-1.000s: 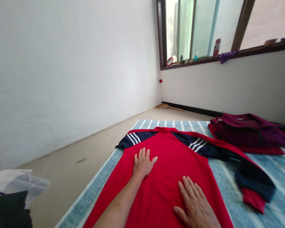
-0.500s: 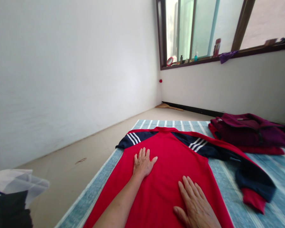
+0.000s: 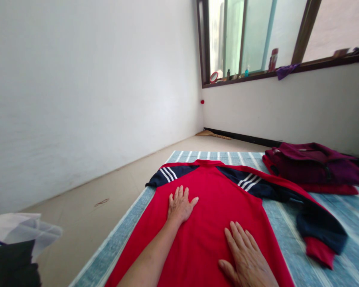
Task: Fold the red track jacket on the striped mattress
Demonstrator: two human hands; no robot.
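A red jacket [image 3: 209, 223] with navy shoulders and white stripes lies spread out, back side up, its collar pointing away from me. My left hand [image 3: 181, 205] rests flat on its upper left part, fingers spread. Lower down on the right, my right hand [image 3: 247, 253] also lies flat on the red cloth, thumb apart from the fingers. The jacket's right sleeve [image 3: 320, 221] bends out to the side and ends in a red cuff. Only the striped upper part of the left sleeve [image 3: 164, 175] shows; the rest hangs out of sight.
Beneath the jacket is a blue striped sheet [image 3: 311, 239]. Folded maroon and red clothes [image 3: 314, 167] are stacked at the right. White and black items [image 3: 14, 247] stand at the lower left. A broom [image 3: 212, 134] lies in the corner below a window sill [image 3: 257, 75] with small bottles.
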